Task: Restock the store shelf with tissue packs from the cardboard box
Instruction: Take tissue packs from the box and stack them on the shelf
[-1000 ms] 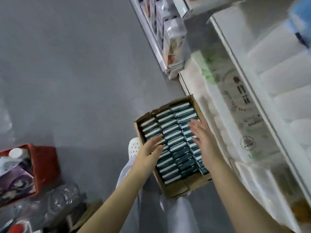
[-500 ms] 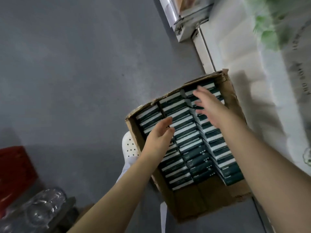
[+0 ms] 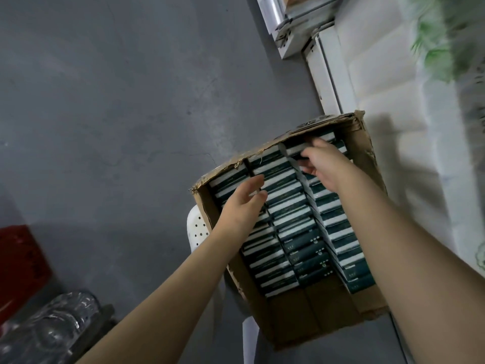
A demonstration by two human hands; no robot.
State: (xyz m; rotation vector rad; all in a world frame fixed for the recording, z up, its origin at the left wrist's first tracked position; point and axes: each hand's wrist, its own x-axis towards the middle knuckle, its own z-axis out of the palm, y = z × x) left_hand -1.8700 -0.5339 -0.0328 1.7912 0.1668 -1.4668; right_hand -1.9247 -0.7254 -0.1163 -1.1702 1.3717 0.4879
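Beside the shelf: the box [image 3: 328, 319] of brown cardboard lies open at the top, with a torn rim. Its far corner is just beside the white base of the shelf [image 3: 328, 74], and gray floor [image 3: 131, 101] is around it on the left.
Packs: the packs [image 3: 288, 206] are dark green with white edges. They stand on edge in three rows inside the box and touch one another. At the near end of the box, bare cardboard shows.
Left hand: the left hand [image 3: 241, 203] is over the left row. Its fingers are nearly straight and a little apart, and it holds nothing. Whether it touches the packs, I cannot tell.
Right hand: the right hand [image 3: 325, 166] is at the far end of the right row. Its fingers bend down among the packs and are blurred; whether they pinch a pack, I cannot tell.
Bundles: white soft bundles [image 3: 393, 101] lie on the lowest level of the shelf, blurred.
Shoe: a white shoe [image 3: 196, 229] with holes shows at the left wall of the box, partly hidden by it.
Crate: a red crate [image 3: 21, 264] is at the left edge of the view, well apart from the box.
Bottles: clear plastic bottles [image 3: 52, 329] lie in the lower left corner, near the crate.
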